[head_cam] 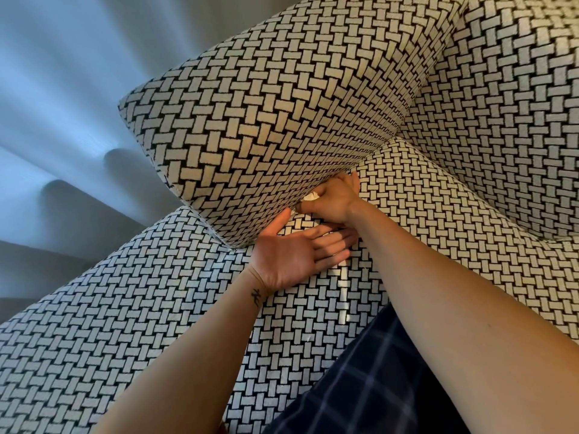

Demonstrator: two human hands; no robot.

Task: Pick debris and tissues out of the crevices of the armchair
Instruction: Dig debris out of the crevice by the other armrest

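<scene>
**Tissue caught at the armchair's seam**

Above a leg in dark checked trousers, two bare forearms reach across the basket-weave seat cushion. The left hand lies palm up on the cushion, fingers straight and holding nothing, just below the crevice where the armrest meets the seat. The right hand has its grip closed, fingers curled and pinching a crumpled white tissue at the mouth of that crevice. Only a scrap of the tissue shows. Beyond rise the backrest and, at left, a pale curtain. The job looks under way: one tissue is in hand but not yet drawn clear, and whether more debris sits deeper cannot be told.
</scene>
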